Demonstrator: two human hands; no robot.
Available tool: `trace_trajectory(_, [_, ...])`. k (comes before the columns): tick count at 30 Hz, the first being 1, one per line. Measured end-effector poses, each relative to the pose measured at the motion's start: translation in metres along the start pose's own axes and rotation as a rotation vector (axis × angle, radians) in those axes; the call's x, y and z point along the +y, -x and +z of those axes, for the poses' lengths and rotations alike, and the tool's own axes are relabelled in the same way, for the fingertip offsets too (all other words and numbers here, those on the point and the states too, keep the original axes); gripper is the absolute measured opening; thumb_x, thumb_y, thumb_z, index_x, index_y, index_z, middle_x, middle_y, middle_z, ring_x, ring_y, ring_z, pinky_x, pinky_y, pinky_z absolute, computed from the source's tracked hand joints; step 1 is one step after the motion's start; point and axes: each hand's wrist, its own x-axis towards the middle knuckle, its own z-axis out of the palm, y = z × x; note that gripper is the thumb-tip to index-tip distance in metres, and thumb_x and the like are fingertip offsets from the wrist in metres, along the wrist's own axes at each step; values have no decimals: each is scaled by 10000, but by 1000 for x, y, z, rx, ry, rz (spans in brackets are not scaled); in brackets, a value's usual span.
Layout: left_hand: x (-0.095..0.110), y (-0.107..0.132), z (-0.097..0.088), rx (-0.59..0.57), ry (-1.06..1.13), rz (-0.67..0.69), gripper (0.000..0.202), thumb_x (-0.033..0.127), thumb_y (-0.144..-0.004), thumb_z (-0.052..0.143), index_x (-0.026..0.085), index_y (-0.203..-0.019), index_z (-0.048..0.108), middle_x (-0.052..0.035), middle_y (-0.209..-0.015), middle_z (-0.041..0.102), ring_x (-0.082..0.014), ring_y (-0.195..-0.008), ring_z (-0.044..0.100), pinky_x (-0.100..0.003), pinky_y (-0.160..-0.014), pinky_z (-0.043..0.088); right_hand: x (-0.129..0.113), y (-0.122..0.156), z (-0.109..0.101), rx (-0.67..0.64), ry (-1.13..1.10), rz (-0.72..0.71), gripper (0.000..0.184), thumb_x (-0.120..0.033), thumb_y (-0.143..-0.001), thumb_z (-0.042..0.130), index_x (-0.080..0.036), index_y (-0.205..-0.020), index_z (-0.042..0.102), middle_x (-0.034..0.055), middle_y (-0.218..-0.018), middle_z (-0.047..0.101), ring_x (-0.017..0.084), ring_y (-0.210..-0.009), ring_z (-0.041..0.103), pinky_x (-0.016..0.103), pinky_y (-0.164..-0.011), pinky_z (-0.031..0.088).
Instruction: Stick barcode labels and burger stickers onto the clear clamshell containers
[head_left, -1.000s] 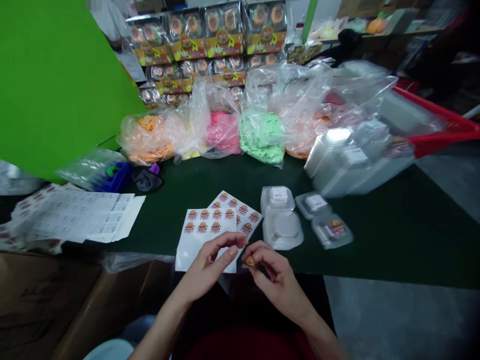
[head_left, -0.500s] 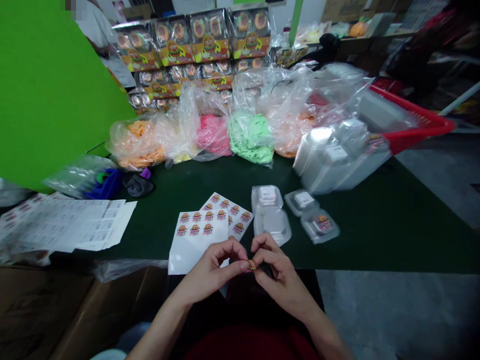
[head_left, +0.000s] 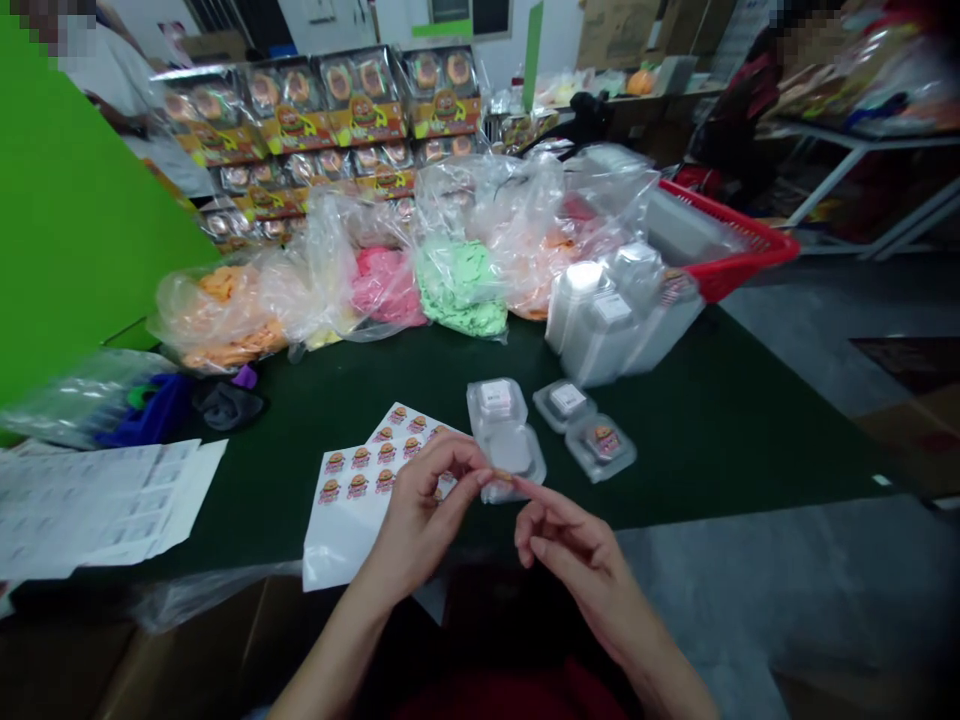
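My left hand [head_left: 435, 515] pinches a small burger sticker [head_left: 501, 476] between thumb and index finger, near the table's front edge. My right hand [head_left: 574, 550] has its index finger stretched to the sticker's right end, the other fingers loosely curled with nothing in them. Just behind the sticker lies an opened clear plastic clamshell box [head_left: 496, 400] with a white label on one half. To its right is a second opened clamshell box [head_left: 600, 447], bearing a burger sticker on the near half. Burger sticker sheets [head_left: 341, 530] lie beside and partly behind my left hand.
Stacked clear boxes [head_left: 600, 335] stand behind right, before a red basket [head_left: 739, 262]. Bags of orange, pink and green pieces [head_left: 461, 285] line the back, with packaged toy burgers [head_left: 367, 100] behind. Label sheets [head_left: 112, 510] and a blue tray [head_left: 146, 415] lie left.
The view has shifted right. Both hands have risen toward the near clamshell box with the sticker. My right thumb has come away from the sticker, leaving the index finger extended to it.
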Motion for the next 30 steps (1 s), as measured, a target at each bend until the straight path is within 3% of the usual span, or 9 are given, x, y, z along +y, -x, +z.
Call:
trace_trajectory(4, [-4,-25,5,75,87,-75,149,327,-962,737,192,-899,746,-28,-862,721,-153,-776,642,-274,-734,518,-8,-1,-25,230,-25,-8,271,-327,-846,816,-274,-1110,844,10,-843,680,164,-763,572,311,-749,482])
trace_trajectory(7, [-13,-39,7,26,147,-138,167,355,-918,773,188,-921,779,-33,-837,751,-165,-766,683,-287,-726,554,-8,-5,-39,323,-32,-4,271,-365,-815,852,-250,-1061,843,19,-849,679,171,-766,558,320,-750,477])
trace_trajectory(9, [-19,-45,9,-12,171,-162,248,334,-887,794,192,-1091,793,-27,-830,752,-163,-753,691,-284,-712,560,-5,-8,-42,336,-34,6,268,-377,-806,864,-244,-1037,843,19,-836,678,173,-766,560,321,-755,475])
trace_trajectory(12, [-27,-48,14,-38,191,-198,560,289,-865,804,205,-1402,672,-11,-813,744,-150,-717,683,-263,-668,544,0,-9,-40,322,-42,17,255,-376,-801,865,-245,-1018,846,18,-833,683,174,-779,569,320,-769,476])
trace_trajectory(14, [-32,-49,17,-46,197,-225,638,293,-871,797,199,-1472,604,-8,-808,743,-146,-705,680,-254,-644,531,3,-10,-38,319,-40,22,247,-372,-802,862,-246,-1014,847,19,-842,689,175,-784,569,321,-772,479])
trace_trajectory(26, [-39,-40,25,25,267,-323,723,357,-858,826,171,-1491,530,15,-815,722,-145,-759,688,-272,-740,525,0,-17,-32,321,-24,-2,225,-374,-814,846,-242,-997,848,21,-845,702,178,-790,578,322,-784,488])
trace_trajectory(30, [-47,-39,31,58,268,-319,729,396,-833,844,172,-1463,554,11,-805,722,-155,-730,683,-278,-718,518,4,-20,-28,314,149,-88,233,-387,-910,764,-268,-1099,828,33,-938,707,195,-852,605,345,-833,505])
